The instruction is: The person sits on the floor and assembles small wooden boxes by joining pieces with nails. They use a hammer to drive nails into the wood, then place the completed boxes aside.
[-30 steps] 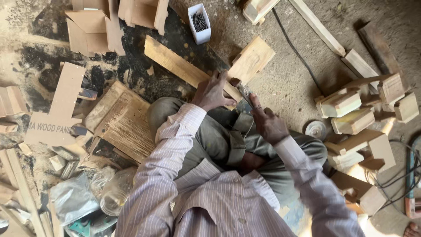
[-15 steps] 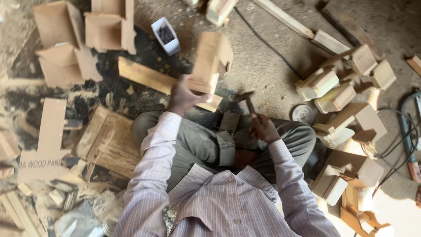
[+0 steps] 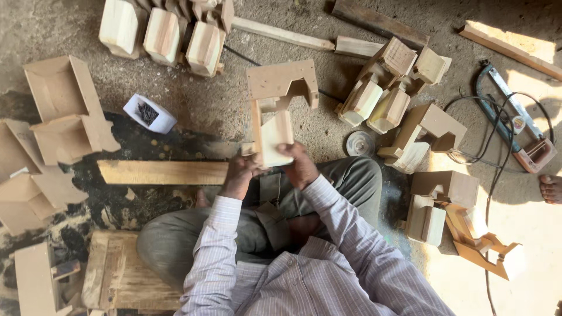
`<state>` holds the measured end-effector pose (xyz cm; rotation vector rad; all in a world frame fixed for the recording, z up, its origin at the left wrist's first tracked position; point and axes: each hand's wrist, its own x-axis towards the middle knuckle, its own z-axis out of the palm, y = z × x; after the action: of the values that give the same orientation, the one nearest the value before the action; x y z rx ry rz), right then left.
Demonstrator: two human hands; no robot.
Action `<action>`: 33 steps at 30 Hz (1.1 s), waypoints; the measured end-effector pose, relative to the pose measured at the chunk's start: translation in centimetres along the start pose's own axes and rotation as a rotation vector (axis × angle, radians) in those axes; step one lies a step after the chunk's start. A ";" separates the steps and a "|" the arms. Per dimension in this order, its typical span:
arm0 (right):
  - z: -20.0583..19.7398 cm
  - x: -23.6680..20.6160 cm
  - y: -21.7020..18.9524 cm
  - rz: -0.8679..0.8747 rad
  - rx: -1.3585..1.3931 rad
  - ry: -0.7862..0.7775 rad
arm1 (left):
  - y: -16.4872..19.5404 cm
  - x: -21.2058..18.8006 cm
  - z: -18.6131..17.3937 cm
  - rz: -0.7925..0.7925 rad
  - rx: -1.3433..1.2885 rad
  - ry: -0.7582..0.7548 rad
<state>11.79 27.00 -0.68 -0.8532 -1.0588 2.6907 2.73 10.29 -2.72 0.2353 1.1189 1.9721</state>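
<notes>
I sit cross-legged on the floor and hold a small wooden assembly up in front of me. It is a notched board with a pale block fixed below it. My left hand grips its lower left edge. My right hand grips the lower right of the pale block. A long wooden plank lies on the floor just left of my left hand. A small white box of nails sits beyond the plank.
Wooden blocks and cut pieces lie in heaps at the top, right and lower right. Board boxes sit at left. A hand saw and black cable lie far right, beside another person's bare toes. A wooden slab lies lower left.
My right hand has left the spot by my knee and joined the left on the wooden assembly, which now stands upright in front of me. The view has shifted right.
</notes>
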 end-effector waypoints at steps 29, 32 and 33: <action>-12.2 0.1 1.1 -0.412 -1.380 0.327 | 10.8 25.9 -10.3 -0.021 1.125 0.746; -12.1 0.6 1.1 -0.345 -1.374 0.308 | 11.0 26.6 -10.6 0.104 1.223 0.781; -12.1 0.7 1.1 -0.313 -1.374 0.307 | 10.8 26.4 -10.5 0.092 1.243 0.776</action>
<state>17.93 33.48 -8.87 -0.9979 -2.6091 1.2196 -25.69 20.55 -6.39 0.1412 2.7770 1.1501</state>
